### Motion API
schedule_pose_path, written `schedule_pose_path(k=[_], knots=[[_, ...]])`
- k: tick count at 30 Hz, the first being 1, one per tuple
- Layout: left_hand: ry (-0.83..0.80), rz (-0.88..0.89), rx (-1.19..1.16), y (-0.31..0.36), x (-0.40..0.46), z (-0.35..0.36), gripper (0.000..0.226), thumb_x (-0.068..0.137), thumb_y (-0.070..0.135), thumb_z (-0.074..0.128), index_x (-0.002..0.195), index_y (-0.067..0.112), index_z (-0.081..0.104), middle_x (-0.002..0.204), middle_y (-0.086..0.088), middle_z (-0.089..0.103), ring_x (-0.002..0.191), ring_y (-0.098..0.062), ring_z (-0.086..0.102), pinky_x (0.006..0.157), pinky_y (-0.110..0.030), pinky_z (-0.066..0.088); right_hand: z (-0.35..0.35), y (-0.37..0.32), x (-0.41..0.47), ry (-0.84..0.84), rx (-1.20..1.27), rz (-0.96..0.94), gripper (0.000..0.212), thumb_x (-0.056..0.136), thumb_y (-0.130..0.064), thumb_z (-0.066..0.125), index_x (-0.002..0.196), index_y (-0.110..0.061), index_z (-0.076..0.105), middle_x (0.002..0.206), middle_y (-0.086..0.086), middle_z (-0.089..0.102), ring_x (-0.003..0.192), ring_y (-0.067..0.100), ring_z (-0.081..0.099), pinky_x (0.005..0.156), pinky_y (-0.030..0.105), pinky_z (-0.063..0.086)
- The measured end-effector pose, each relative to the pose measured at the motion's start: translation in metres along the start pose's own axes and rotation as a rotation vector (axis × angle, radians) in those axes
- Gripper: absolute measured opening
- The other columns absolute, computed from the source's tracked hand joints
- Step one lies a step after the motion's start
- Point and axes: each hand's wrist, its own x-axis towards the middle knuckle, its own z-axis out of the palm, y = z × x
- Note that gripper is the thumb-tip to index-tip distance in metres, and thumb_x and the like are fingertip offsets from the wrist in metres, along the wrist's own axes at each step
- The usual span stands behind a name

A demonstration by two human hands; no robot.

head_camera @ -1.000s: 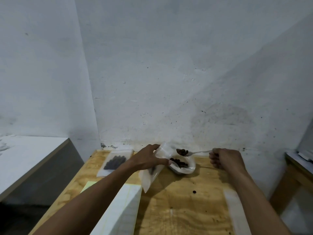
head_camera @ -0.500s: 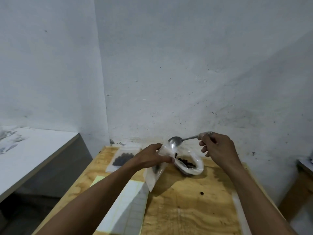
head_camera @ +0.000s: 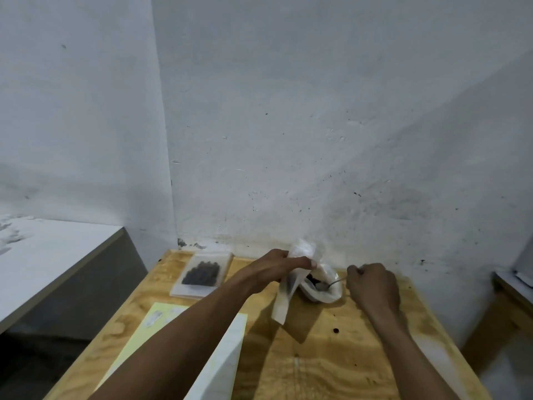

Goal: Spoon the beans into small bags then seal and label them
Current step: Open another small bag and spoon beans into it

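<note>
My left hand (head_camera: 281,267) pinches the top of a small clear bag (head_camera: 285,295) that hangs upright above the wooden table (head_camera: 331,356), a few dark beans inside it. Right beside it sits a white bowl (head_camera: 326,294) of dark beans. My right hand (head_camera: 372,287) grips the handle of a metal spoon (head_camera: 328,285), whose scoop is down inside the bowl among the beans. A filled flat bag of beans (head_camera: 202,274) lies at the table's back left.
A yellow label sheet (head_camera: 144,336) lies at the front left, partly under my left forearm. One stray bean (head_camera: 335,330) lies on the wood in front of the bowl. A white wall stands right behind the table; a grey-topped counter (head_camera: 43,255) stands at the left.
My right hand has lowered the spoon from over the small bag's mouth into the bowl. The left hand keeps holding the bag up.
</note>
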Motion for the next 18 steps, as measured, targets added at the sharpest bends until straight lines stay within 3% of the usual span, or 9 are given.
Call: schedule_pose_path(k=[3, 5, 8, 10, 12, 15, 18], knots=[[-0.034, 0.026, 0.013, 0.005, 0.0, 0.005, 0.05, 0.079, 0.055, 0.075, 0.113, 0.018, 0.076, 0.112, 0.002, 0.076, 0.106, -0.02, 0.069, 0.099, -0.038, 0.053, 0.011, 0.01, -0.003, 0.014, 0.145, 0.153, 0.041, 0.092, -0.019, 0.057, 0.062, 0.006, 0.069, 0.059, 0.02, 0.068, 0.049, 0.033, 0.061, 0.049, 0.035, 0.05], [-0.051, 0.022, 0.013, 0.004, -0.001, 0.0, 0.044, 0.081, 0.051, 0.075, 0.11, 0.017, 0.077, 0.11, 0.002, 0.076, 0.104, -0.019, 0.069, 0.093, -0.033, 0.052, 0.011, 0.016, -0.004, -0.005, 0.292, 0.276, 0.036, 0.092, -0.016, 0.057, 0.066, 0.003, 0.074, 0.058, 0.017, 0.07, 0.051, 0.032, 0.065, 0.051, 0.034, 0.05], [0.006, 0.001, 0.034, -0.003, 0.0, -0.01, 0.059, 0.071, 0.063, 0.077, 0.115, 0.023, 0.075, 0.117, 0.003, 0.073, 0.111, -0.021, 0.066, 0.105, -0.044, 0.049, 0.006, 0.023, -0.005, -0.079, 0.469, 0.41, 0.031, 0.09, -0.012, 0.06, 0.065, -0.002, 0.075, 0.058, 0.014, 0.071, 0.049, 0.026, 0.061, 0.054, 0.031, 0.048], [0.039, -0.006, 0.062, -0.008, 0.002, -0.017, 0.064, 0.07, 0.061, 0.078, 0.122, 0.024, 0.07, 0.121, 0.005, 0.07, 0.113, -0.019, 0.064, 0.106, -0.046, 0.049, 0.002, 0.023, -0.004, -0.111, 0.522, 0.426, 0.029, 0.089, -0.01, 0.062, 0.065, -0.002, 0.075, 0.058, 0.012, 0.072, 0.05, 0.025, 0.059, 0.057, 0.037, 0.048], [0.05, 0.014, 0.093, -0.01, -0.001, -0.023, 0.063, 0.074, 0.055, 0.081, 0.127, 0.025, 0.065, 0.123, 0.008, 0.068, 0.112, -0.016, 0.062, 0.098, -0.036, 0.052, -0.005, 0.019, -0.001, -0.115, 0.543, 0.425, 0.026, 0.089, -0.008, 0.063, 0.067, 0.0, 0.075, 0.057, 0.01, 0.07, 0.05, 0.024, 0.056, 0.057, 0.037, 0.045], [0.084, 0.048, 0.169, -0.013, -0.007, -0.034, 0.065, 0.075, 0.053, 0.082, 0.133, 0.029, 0.062, 0.126, 0.01, 0.065, 0.108, -0.008, 0.062, 0.082, -0.024, 0.047, -0.021, 0.007, 0.003, -0.115, 0.564, 0.401, 0.025, 0.09, -0.008, 0.062, 0.069, 0.001, 0.073, 0.06, 0.011, 0.069, 0.047, 0.023, 0.053, 0.053, 0.034, 0.042], [0.11, 0.046, 0.153, -0.018, -0.012, -0.039, 0.062, 0.078, 0.049, 0.081, 0.132, 0.027, 0.062, 0.125, 0.008, 0.067, 0.104, -0.007, 0.062, 0.079, -0.022, 0.047, -0.035, -0.008, 0.005, -0.127, 0.625, 0.352, 0.021, 0.092, -0.007, 0.062, 0.077, 0.004, 0.072, 0.066, 0.014, 0.069, 0.048, 0.022, 0.053, 0.048, 0.029, 0.041]])
